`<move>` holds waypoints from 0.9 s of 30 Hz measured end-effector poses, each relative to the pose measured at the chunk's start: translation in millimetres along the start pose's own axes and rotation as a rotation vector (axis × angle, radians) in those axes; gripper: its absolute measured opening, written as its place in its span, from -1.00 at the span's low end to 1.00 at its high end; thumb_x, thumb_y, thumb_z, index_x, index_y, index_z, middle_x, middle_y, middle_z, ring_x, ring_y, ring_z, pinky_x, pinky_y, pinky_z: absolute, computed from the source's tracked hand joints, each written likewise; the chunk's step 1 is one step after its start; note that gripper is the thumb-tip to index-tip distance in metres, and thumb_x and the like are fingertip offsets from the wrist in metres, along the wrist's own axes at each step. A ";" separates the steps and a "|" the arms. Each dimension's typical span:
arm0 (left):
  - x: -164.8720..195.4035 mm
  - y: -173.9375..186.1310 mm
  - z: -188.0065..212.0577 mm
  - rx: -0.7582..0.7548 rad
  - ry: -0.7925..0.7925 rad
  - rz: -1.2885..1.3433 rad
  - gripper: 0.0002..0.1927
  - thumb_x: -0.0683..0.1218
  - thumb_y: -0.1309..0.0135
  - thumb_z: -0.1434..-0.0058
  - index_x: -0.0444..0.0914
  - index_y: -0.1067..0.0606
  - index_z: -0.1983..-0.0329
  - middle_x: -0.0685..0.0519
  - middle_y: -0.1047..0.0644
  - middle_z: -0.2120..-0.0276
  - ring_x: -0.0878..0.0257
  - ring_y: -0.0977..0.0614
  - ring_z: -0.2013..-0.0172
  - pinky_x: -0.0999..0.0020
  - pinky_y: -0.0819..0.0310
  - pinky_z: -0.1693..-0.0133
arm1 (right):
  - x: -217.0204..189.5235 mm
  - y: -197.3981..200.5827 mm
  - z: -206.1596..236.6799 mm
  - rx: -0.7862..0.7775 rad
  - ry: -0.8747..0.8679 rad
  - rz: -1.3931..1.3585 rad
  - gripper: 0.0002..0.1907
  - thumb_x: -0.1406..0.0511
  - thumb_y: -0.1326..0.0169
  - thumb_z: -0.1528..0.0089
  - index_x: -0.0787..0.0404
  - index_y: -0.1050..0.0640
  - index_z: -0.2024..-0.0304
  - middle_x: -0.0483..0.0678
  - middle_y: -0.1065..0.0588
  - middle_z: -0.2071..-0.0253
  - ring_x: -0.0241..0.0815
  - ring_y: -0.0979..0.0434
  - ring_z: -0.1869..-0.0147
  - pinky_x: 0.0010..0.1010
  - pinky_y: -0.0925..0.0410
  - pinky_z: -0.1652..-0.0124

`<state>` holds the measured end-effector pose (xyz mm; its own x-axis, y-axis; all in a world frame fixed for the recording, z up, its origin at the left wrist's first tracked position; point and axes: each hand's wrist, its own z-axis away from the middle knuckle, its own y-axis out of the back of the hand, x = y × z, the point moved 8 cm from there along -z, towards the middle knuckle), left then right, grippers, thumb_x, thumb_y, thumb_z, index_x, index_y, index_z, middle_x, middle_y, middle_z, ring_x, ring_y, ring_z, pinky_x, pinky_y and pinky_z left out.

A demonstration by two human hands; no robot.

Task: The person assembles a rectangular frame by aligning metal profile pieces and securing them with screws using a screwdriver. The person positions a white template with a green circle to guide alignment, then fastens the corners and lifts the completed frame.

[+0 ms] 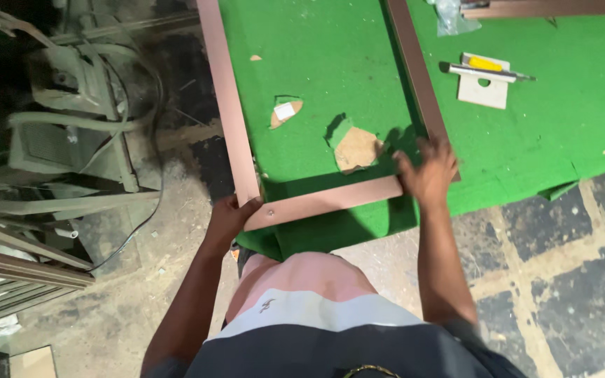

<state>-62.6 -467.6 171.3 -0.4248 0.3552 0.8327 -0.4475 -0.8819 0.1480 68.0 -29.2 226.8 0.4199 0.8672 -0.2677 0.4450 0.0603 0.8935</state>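
I observe a brown metal frame (320, 201) lying flat on the green mat (547, 133), its near rail running between both hands. The left hand (229, 218) grips the near-left corner, fingers curled around the joint. The right hand (427, 171) clamps the near-right corner, where the near rail meets the side rail. A yellow-handled tool (488, 67) lies well apart on the mat.

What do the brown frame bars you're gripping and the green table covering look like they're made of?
Frame bars: probably coated metal profile, maybe aluminium; flat, thin and straight, matte brown, with a small screw near the corner by the left hand. Right hand grips the other corner. Green covering: felt-like carpet; fuzzy, torn patches expose brown board beneath.
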 end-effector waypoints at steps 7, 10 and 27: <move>12.8 33.8 14.9 0.036 -0.125 0.192 -0.72 0.00 -0.29 -0.15 -0.33 -0.58 0.43 0.14 -0.52 0.55 0.42 -0.45 0.53 0.40 -0.29 0.49 | -177.1 31.8 76.6 -0.266 0.461 -0.264 -0.11 -0.11 -0.36 0.10 0.27 -0.55 -0.13 0.17 -0.44 -0.19 0.23 -0.29 -0.34 0.23 -0.07 -0.26; 17.8 51.1 20.1 0.063 -0.216 0.157 -0.61 -0.02 -0.31 -0.17 -0.27 -0.39 0.58 0.19 -0.33 0.62 0.44 -0.29 0.56 0.39 -0.11 0.52 | -216.0 33.0 83.7 -0.194 0.470 -0.083 -0.14 -0.02 -0.36 0.10 0.28 -0.55 -0.16 0.14 -0.47 -0.08 0.15 -0.35 -0.19 0.17 -0.13 -0.21; 65.6 128.0 106.0 -0.785 -0.490 0.861 -0.58 -0.22 -0.34 -0.09 -0.24 -0.26 0.59 -0.05 -0.50 0.51 0.26 -0.53 0.59 0.36 -0.35 0.58 | -323.7 100.5 162.9 0.220 0.121 -0.309 -0.57 0.14 -0.13 -0.02 0.24 -0.58 0.14 0.03 -0.47 0.25 0.08 -0.43 0.15 -0.09 -0.28 0.02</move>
<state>-64.3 -590.0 301.4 -0.5504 -0.5409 0.6360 -0.5885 -0.2889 -0.7551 105.6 -384.4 344.5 0.1497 0.8773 -0.4559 0.6999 0.2317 0.6757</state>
